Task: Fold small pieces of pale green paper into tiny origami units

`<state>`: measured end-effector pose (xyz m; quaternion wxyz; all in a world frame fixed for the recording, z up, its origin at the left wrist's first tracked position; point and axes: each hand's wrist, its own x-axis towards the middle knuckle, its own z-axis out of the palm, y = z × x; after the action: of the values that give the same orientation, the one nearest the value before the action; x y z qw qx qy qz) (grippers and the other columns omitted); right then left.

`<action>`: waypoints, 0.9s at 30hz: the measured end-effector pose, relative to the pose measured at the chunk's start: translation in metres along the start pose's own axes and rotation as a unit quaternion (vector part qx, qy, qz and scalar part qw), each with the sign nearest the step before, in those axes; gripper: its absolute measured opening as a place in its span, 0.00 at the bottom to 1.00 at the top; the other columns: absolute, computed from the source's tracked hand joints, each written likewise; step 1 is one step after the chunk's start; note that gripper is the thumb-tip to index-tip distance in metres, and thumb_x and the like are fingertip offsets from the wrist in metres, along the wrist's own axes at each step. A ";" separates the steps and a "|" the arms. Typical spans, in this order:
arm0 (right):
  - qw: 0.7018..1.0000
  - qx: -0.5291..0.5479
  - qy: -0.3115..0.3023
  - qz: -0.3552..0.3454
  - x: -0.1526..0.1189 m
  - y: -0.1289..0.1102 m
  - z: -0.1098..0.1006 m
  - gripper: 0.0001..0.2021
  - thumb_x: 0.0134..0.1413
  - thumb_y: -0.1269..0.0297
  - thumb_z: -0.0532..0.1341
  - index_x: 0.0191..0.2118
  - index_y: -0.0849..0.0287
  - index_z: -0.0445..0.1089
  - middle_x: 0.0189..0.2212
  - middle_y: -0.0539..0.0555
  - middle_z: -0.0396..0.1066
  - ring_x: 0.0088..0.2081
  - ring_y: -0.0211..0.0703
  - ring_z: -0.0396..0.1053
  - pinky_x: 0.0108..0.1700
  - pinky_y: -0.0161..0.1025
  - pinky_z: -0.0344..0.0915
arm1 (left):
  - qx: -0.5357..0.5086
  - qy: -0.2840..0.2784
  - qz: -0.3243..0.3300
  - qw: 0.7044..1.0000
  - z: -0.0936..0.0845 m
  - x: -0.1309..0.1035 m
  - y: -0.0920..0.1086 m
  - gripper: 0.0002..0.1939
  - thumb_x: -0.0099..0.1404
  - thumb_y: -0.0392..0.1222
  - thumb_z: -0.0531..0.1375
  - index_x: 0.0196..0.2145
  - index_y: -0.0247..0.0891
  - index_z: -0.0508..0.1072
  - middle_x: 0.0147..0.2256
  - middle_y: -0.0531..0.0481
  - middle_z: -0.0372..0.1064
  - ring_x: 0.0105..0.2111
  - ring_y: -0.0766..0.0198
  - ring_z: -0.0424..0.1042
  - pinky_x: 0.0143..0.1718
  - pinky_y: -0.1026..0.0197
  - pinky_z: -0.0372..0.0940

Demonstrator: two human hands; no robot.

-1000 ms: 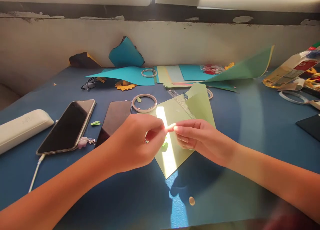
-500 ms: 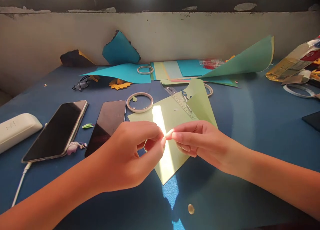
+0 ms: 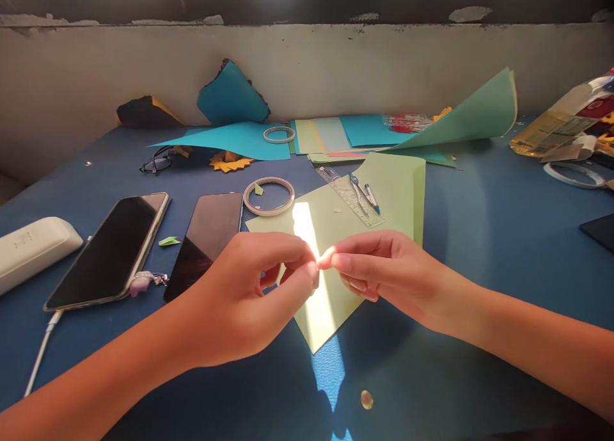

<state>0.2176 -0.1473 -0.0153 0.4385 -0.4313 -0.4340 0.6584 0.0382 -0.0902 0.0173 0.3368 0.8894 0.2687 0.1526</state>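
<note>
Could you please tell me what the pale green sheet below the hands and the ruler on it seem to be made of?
The pale green sheet looks like matte paper or thin card, bending near its right edge. The ruler seems to be smooth, clear plastic, as the green shows through it.

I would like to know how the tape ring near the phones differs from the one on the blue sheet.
The near ring is pinkish-brown; the far ring whitish. The near ring surrounds a green scrap; the far ring shows none. The near ring looks larger than the far ring, though it is closer. Both are open rings.
</note>
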 end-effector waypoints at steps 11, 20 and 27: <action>1.000 0.003 0.008 -0.027 0.002 -0.003 -0.003 0.10 0.53 0.64 0.54 0.27 0.59 0.69 0.19 0.47 0.55 0.21 0.31 0.54 0.24 0.34 0.48 | 0.115 0.108 -0.035 0.987 -0.001 0.008 -0.010 0.12 0.54 0.35 0.51 0.14 0.36 0.58 0.14 0.57 0.46 0.17 0.73 0.47 0.16 0.68 0.44; 0.999 -0.004 -0.026 -0.024 0.003 -0.002 -0.003 0.09 0.54 0.63 0.53 0.29 0.59 0.67 0.20 0.48 0.57 0.22 0.32 0.54 0.26 0.34 0.50 | 0.063 0.044 0.002 0.997 0.004 0.006 -0.004 0.15 0.62 0.40 0.51 0.18 0.36 0.63 0.16 0.57 0.52 0.18 0.72 0.50 0.17 0.68 0.47; 1.000 0.004 -0.022 -0.016 0.002 -0.003 -0.004 0.09 0.54 0.63 0.54 0.32 0.59 0.69 0.20 0.48 0.56 0.22 0.33 0.54 0.25 0.33 0.51 | 0.053 0.016 0.029 0.998 0.002 0.004 -0.007 0.10 0.62 0.35 0.50 0.25 0.37 0.66 0.20 0.55 0.59 0.20 0.71 0.55 0.18 0.69 0.51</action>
<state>0.2213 -0.1439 -0.0141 0.4413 -0.4081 -0.4475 0.6622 0.0403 -0.0845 0.0113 0.2809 0.9107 0.2561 0.1618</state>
